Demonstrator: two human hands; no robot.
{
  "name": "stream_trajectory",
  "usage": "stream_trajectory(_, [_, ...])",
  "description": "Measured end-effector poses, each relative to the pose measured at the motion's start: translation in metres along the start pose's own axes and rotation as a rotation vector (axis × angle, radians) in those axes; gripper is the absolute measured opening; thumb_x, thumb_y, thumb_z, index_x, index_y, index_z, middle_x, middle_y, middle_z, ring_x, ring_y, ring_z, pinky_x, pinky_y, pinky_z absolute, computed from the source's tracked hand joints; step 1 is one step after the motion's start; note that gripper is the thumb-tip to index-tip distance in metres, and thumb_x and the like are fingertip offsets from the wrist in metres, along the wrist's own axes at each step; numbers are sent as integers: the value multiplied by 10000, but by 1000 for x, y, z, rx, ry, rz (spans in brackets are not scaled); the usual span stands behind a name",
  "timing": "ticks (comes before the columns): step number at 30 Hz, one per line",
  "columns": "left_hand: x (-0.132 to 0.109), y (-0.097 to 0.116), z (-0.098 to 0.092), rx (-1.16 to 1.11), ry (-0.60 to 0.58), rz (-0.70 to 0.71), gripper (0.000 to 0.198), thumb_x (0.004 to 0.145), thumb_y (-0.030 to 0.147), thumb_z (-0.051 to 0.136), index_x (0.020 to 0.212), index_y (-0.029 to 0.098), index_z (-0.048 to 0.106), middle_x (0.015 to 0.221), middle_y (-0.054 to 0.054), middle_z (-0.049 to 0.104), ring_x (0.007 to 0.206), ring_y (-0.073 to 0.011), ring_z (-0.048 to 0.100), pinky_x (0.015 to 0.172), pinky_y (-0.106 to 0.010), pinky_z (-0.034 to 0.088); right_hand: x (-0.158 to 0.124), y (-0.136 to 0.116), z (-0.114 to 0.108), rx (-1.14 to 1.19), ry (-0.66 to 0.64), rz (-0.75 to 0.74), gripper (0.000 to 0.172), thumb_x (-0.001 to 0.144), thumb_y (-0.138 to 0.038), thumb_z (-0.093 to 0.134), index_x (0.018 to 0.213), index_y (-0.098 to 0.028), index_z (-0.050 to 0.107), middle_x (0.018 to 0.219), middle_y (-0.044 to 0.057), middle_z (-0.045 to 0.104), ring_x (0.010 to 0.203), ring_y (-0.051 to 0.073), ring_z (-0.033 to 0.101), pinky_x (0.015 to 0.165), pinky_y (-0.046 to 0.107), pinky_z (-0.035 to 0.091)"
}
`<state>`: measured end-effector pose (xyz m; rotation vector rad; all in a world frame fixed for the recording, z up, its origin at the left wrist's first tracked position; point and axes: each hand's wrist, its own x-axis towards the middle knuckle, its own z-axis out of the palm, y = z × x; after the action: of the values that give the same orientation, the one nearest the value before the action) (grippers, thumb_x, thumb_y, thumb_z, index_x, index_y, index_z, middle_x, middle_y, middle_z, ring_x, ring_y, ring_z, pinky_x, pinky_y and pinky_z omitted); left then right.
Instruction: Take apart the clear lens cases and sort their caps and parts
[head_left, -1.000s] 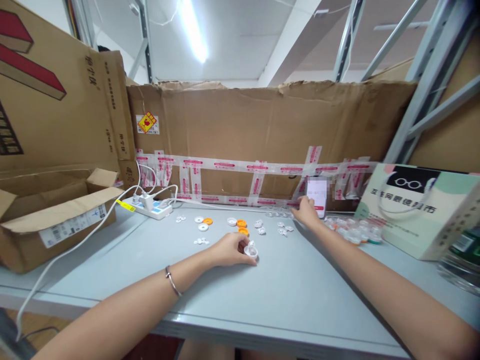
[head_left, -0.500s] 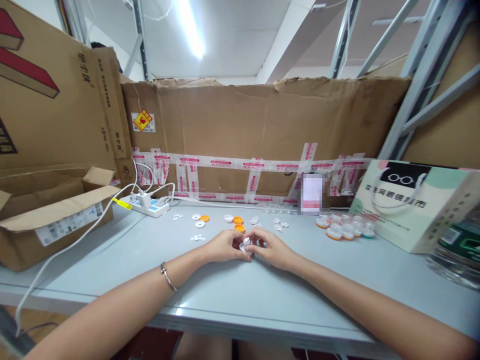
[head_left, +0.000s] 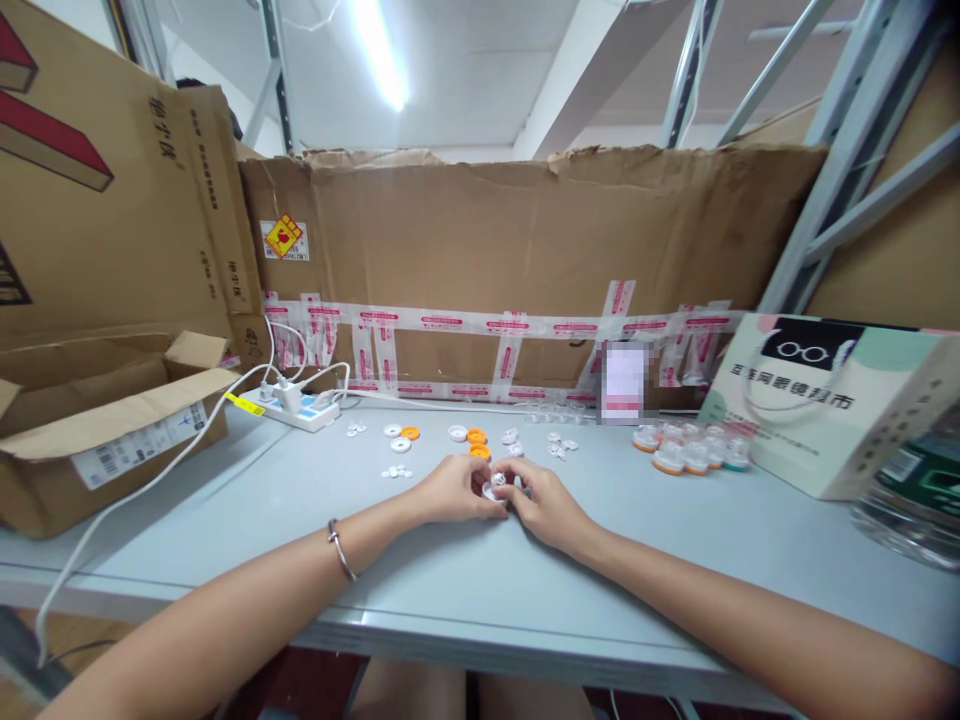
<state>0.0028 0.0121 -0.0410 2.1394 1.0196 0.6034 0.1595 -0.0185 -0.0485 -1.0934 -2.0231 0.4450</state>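
My left hand [head_left: 459, 490] is closed on a small round white plastic base [head_left: 491, 493], its thumb and fingers around the rim. My right hand [head_left: 541, 500] pinches a small white plastic piece [head_left: 499, 480] at the base's top, the fingers partly hiding it. Both hands meet low over the grey table [head_left: 450, 590]. Just behind them lie orange round caps [head_left: 478, 453] and a white ring-shaped cap [head_left: 457, 433]. White small figure-like parts [head_left: 511, 437] lie behind my right hand, with more white pieces [head_left: 557, 445] to their right.
Left of my hands are small white discs [head_left: 397, 472] and white and orange caps [head_left: 400, 445]. Clear-domed pieces [head_left: 686, 455] cluster at right, before a paper bag [head_left: 817, 420] and a bottle [head_left: 915, 510]. A power strip [head_left: 300, 410] and an open carton [head_left: 112, 440] stand left.
Both hands stay together at nearly the same place, the small white piece still held at the white base. The view has shifted slightly.
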Motion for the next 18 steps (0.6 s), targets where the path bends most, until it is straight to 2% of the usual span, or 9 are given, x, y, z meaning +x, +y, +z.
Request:
stream_trajectory(3, [0,3,1,13,17,-24,272,548,324,647,712,130,550,579,38,489,526,-94,440,453,-190,303,0,0,-1,12,7,9,144,702,-116,453,762,-206,549,748,16,598,700,165,519,678,293,409])
stream_trajectory(8, [-1,4,5,47,60,-31,343,545,367,661,766,122,565,593,26,508,535,-105,456,456,-192,312,1,-7,2,151,202,52,86,778,-196,409,770,-207,493,697,-2,551,654,144,515,628,260,411])
stream_trajectory(11, [-3,3,4,18,26,83,297,617,330,614,820,117,574,628,21,512,539,-90,433,472,-189,317,3,-13,3,254,112,42,49,779,-234,451,789,-202,487,703,-9,553,663,138,537,653,260,420])
stream_trajectory(15, [-10,4,-5,39,-56,177,266,636,277,611,847,121,568,668,17,513,572,-89,440,503,-186,341,10,-14,-1,399,76,102,162,745,-336,530,810,-189,509,698,-11,556,641,129,531,622,258,430])
stream_trajectory(18, [-16,6,-15,95,-157,177,400,605,317,662,951,141,566,705,8,538,616,-108,486,541,-196,376,15,-14,-9,461,59,172,222,675,-370,601,766,-178,537,668,-18,550,616,121,516,606,258,425])
